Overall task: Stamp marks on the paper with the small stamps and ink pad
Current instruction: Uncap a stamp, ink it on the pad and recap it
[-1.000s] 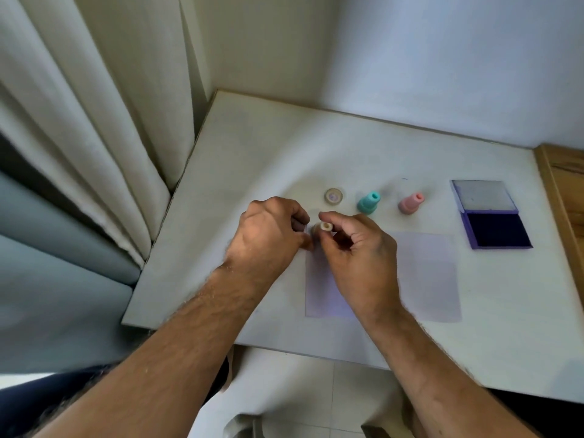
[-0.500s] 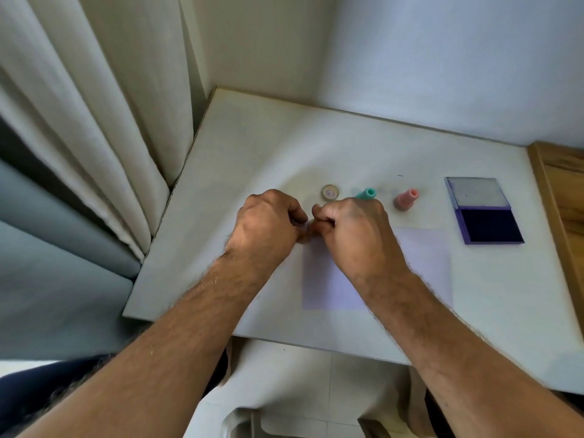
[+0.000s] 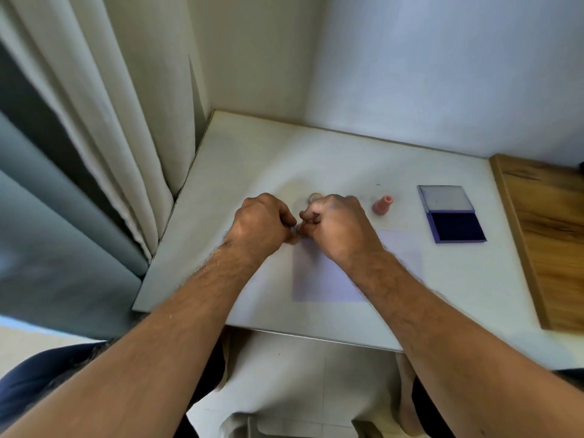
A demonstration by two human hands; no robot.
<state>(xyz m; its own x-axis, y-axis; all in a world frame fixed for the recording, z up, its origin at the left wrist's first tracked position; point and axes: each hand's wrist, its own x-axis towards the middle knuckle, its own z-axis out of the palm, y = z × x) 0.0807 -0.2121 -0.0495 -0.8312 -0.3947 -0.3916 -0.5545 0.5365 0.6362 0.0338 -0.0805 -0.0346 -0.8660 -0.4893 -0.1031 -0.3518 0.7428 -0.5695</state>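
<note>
Two hands (image 3: 300, 226) over white table (image 3: 252, 159); curtain (image 3: 94, 121) left.

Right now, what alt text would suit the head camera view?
Two bare hands, left hand and right hand, meet fingertip to fingertip at the lilac paper's far left corner on a white table. Farther right stand a pink stamp and an open purple ink pad.

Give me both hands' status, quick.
Left hand: closed in a pinch; what it holds is hidden.
Right hand: closed, fingers curled against the left; contents hidden too.
</note>
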